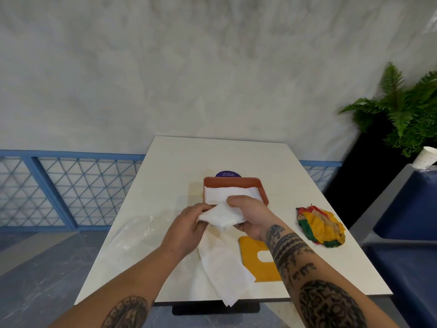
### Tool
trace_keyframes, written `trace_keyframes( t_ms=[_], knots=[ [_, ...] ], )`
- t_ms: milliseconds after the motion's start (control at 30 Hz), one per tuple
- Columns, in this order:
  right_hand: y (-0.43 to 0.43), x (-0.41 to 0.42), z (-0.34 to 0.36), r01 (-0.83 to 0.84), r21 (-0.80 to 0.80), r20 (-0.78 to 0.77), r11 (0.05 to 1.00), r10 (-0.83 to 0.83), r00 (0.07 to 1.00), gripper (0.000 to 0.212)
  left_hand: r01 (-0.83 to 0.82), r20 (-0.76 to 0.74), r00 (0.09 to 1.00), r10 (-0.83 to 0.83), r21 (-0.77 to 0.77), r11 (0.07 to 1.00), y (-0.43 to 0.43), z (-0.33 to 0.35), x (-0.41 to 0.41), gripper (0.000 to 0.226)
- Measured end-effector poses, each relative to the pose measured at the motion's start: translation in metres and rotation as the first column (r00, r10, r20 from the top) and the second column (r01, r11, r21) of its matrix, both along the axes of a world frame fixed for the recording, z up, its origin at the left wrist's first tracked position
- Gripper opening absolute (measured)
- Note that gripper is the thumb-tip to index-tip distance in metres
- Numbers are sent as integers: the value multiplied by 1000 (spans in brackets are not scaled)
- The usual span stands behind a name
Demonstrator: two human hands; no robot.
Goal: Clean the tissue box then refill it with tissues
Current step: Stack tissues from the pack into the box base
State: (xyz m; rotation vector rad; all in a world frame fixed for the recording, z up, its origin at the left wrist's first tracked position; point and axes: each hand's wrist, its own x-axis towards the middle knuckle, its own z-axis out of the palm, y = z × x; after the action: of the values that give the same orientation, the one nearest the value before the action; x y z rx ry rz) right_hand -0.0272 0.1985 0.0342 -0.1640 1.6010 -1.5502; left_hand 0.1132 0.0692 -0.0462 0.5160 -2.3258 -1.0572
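At frame centre, a wad of tissues (221, 217) is pinched between the curled fingers of the left hand (186, 224) and right hand (250, 213), just below the open, partly filled tissue box (236, 180). A yellow lid (254, 259) is seen lower right of them.

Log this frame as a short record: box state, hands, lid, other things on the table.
box: tissue box open on the table, tissues lying inside
hands: left hand and right hand both grip a tissue bundle at the box's near edge
lid: yellow lid flat on the table, partly under the right forearm
spare: loose tissues near the table's front edge
other: coloured cloth at right, clear wrapper at left
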Motion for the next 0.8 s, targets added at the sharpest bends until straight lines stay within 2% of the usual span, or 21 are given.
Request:
trace_keyframes(
  t_ms=[67, 167, 233, 300, 367, 467, 600, 667, 800],
  knots=[
    [2, -3, 7, -37, -110, 18, 993, 39, 999, 29, -91, -92, 990, 107, 162, 983, 2, 15, -9, 30],
    [4, -12, 10, 25, -236, 18, 972, -21, 1000, 48, -218, -173, 932, 319, 436, 873, 2, 43, -24, 12],
    [4, -16, 10, 43, -199, -147, 979, -74, 986, 45, -187, -236, 890, 389, 589, 786, -2, 55, -33, 12],
    [4, -18, 7, 4, -129, -375, 992, -53, 925, 28, -106, -265, 876, 403, 709, 697, -5, 64, -41, 15],
    [3, -17, 11, -81, -97, -506, 992, 21, 862, 21, -36, -268, 883, 384, 779, 626, -6, 67, -48, 20],
    [-4, -16, 18, -204, -6, -595, 979, 160, 787, 30, 89, -293, 892, 345, 861, 501, -5, 68, -59, 29],
    [-11, -25, 12, -202, 130, -686, 971, 235, 689, 30, 175, -317, 887, 336, 904, 391, -2, 74, -75, 34],
    [-10, -36, 11, -201, 161, -685, 966, 256, 683, 31, 174, -306, 883, 355, 917, 359, -4, 77, -83, 32],
    [-5, -67, 13, -299, 271, -641, 915, 403, 653, 34, 148, -300, 862, 408, 920, 364, -19, 77, -99, 45]
  ],
)
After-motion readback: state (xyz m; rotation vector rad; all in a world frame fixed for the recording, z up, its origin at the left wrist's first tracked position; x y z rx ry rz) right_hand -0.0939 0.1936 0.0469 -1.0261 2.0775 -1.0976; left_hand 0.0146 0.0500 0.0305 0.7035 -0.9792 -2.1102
